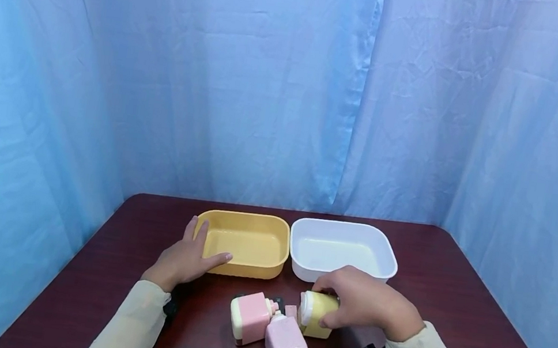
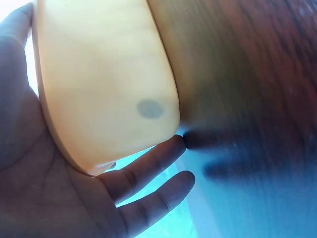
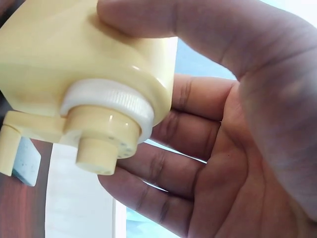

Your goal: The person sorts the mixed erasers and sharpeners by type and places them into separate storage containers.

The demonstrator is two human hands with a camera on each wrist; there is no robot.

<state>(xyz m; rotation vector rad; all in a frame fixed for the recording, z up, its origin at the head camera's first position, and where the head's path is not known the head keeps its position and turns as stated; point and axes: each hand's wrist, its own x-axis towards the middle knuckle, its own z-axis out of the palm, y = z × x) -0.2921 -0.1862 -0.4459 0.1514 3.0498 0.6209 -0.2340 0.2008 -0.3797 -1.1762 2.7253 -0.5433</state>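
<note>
My right hand (image 1: 365, 298) grips a yellow pump bottle (image 1: 320, 315) on the near side of the white bin, thumb on one face and fingers round the other side. In the right wrist view, the bottle's yellow pump head (image 3: 99, 141) and ribbed white collar (image 3: 111, 96) show. My left hand (image 1: 190, 259) is at the left end of the yellow bin (image 1: 246, 270), fingers spread and thumb over its front rim. The left wrist view has extended fingers (image 2: 148, 171) at the bin's corner. A pink bottle (image 1: 253, 317) and a lilac bottle (image 1: 286, 346) lie between the hands.
The white bin (image 1: 300, 272) stands right beside the yellow one at the back of the dark red table (image 1: 450, 311). A small pink piece (image 1: 290, 311) shows between the bottles. Blue curtains (image 1: 268, 91) hang behind the table and along both sides.
</note>
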